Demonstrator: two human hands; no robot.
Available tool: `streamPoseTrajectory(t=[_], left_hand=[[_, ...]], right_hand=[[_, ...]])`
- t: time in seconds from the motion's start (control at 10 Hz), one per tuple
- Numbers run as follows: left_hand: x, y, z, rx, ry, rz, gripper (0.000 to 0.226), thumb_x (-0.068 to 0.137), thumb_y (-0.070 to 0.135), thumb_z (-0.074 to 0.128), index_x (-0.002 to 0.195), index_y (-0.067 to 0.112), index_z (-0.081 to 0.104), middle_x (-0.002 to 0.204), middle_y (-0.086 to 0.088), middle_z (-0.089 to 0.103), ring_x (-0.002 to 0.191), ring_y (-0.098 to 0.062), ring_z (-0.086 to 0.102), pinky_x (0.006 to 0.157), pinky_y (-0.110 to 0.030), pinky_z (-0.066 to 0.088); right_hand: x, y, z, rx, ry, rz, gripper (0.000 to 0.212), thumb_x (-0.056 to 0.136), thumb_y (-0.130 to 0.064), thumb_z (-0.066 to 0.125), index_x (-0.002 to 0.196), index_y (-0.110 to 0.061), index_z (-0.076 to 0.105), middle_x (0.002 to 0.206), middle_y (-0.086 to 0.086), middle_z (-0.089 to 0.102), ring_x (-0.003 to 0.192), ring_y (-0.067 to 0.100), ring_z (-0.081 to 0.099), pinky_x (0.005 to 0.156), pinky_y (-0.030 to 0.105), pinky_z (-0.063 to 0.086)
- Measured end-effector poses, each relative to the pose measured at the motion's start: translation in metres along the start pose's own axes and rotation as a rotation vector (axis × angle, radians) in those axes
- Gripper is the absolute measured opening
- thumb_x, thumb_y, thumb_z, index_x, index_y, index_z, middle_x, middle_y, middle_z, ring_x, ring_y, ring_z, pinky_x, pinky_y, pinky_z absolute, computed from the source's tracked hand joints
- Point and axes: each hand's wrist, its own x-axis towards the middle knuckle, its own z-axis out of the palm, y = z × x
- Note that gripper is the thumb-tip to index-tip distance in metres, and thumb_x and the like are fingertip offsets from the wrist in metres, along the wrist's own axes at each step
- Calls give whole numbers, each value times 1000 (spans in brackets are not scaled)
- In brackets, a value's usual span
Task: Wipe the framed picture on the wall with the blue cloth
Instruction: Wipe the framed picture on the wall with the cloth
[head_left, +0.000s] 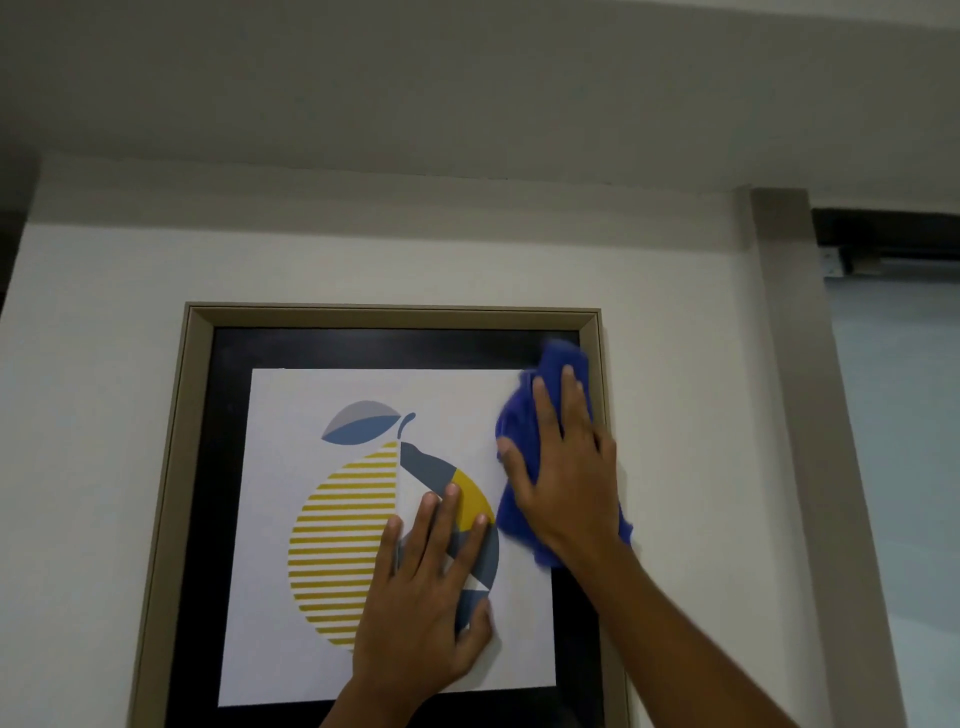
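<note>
The framed picture (395, 317) hangs on the white wall, with a beige frame, a black mat and a print of a yellow striped fruit with a blue leaf. My right hand (566, 467) presses the blue cloth (519, 415) flat against the upper right part of the glass, near the frame's right edge. The cloth bunches above and below the palm. My left hand (431, 587) lies flat on the middle of the print, fingers spread, holding nothing. The picture's bottom edge is out of view.
A beige door frame (795, 364) runs down the wall just right of the picture, with a pale door panel (893, 441) and a dark track (883, 234) above it. The ceiling (467, 78) is close overhead. Bare wall lies left of the picture.
</note>
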Motion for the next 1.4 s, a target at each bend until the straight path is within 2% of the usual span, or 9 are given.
streamPoseTrajectory(t=[0.3, 0.4, 0.5, 0.7, 0.9, 1.1, 1.2, 1.3, 1.4], left_hand=[[1, 1, 2, 3, -16, 11, 92, 84, 82, 35, 155, 23, 29, 164, -13, 20, 151, -33, 13, 117, -55, 14], [-2, 0, 2, 22, -48, 70, 111, 73, 94, 36, 155, 20, 29, 162, -16, 24, 151, -36, 13, 114, -59, 18], [-4, -1, 2, 25, -58, 109, 116, 69, 97, 37, 155, 20, 29, 162, -15, 25, 150, -36, 15, 112, -60, 21], [-3, -4, 1, 13, -78, 125, 113, 71, 96, 35, 154, 21, 27, 161, -14, 27, 150, -35, 14, 111, -59, 21], [-4, -5, 7, 5, -22, 110, 114, 72, 96, 31, 156, 20, 22, 162, -12, 23, 150, -33, 11, 117, -55, 10], [-4, -3, 6, 4, -10, 46, 109, 74, 93, 33, 153, 18, 30, 161, -17, 26, 151, -33, 10, 118, -55, 8], [-5, -2, 5, -25, -10, -14, 109, 74, 93, 33, 152, 17, 36, 161, -17, 26, 151, -34, 13, 119, -54, 6], [-5, -3, 3, -37, -24, -30, 108, 75, 93, 33, 151, 17, 38, 161, -17, 27, 151, -34, 12, 120, -54, 5], [-6, -3, 2, -31, -13, -26, 107, 75, 92, 34, 151, 17, 39, 162, -16, 24, 152, -32, 10, 119, -55, 8]], right_hand=[[-32, -2, 11, 41, 83, 64, 65, 95, -55, 36, 151, -21, 26, 155, 11, 34, 135, 35, 42, 105, 48, 40], [-117, -1, 14, 36, 103, 67, 67, 98, -60, 15, 155, -27, 2, 163, -2, 9, 119, 31, 49, 93, 43, 47], [-149, 5, 14, -13, 42, 21, 69, 97, -61, 11, 155, -24, 1, 164, -2, -6, 121, 30, 42, 93, 42, 43], [-65, 5, -1, -9, -38, 11, 66, 96, -50, 37, 150, -13, 28, 158, 12, 27, 132, 34, 47, 100, 43, 44], [62, -3, -9, -117, 21, -1, 59, 98, -48, 43, 147, -16, 39, 157, 15, 28, 141, 32, 32, 108, 42, 32], [-41, 7, 7, -81, 51, 68, 71, 87, -40, 62, 146, -10, 36, 144, 22, 47, 123, 39, 54, 99, 43, 44], [-136, 5, 15, -202, -55, 95, 78, 90, -47, 56, 150, -9, 25, 140, 23, 48, 118, 39, 59, 88, 49, 53], [-179, 10, 15, -242, -189, 60, 71, 97, -55, 20, 151, -9, 20, 147, 17, 39, 122, 37, 55, 86, 54, 52], [-149, 7, 6, -211, -218, 61, 68, 98, -53, 19, 147, -8, 33, 154, 17, 30, 133, 37, 43, 98, 52, 45]])
